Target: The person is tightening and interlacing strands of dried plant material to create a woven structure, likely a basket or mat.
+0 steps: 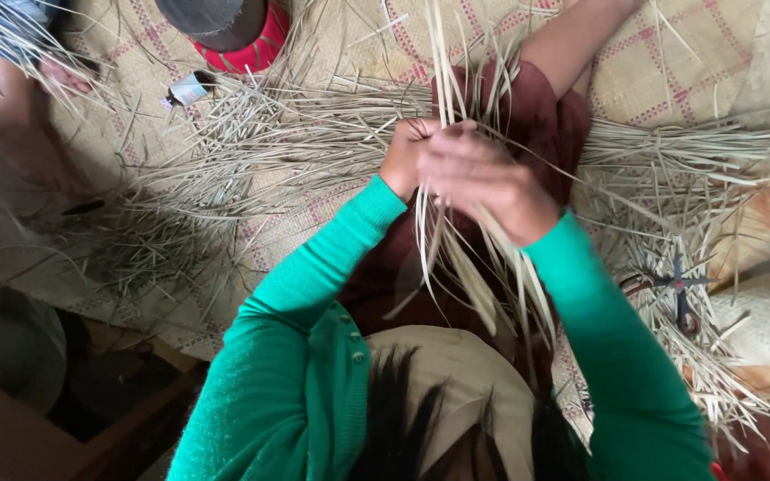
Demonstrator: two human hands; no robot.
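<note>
bundle of pale dried leaf strips [456,240], long axis near to far, tips pointing far, centre of scene above lap, left hand [405,153] clamped on strips, right hand [483,178] closed around same bundle, loose strips [251,142] spread across woven mat [670,71], scissors [681,289] right

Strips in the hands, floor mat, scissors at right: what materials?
Strips: look like dried plant leaf or reed, pale straw, matte, flat and bending; both the left hand and right hand hold the bundle. Mat: appears woven from similar fibre, tan with pink check lines. Scissors: dark, probably metal; too small to tell the finish.
</note>
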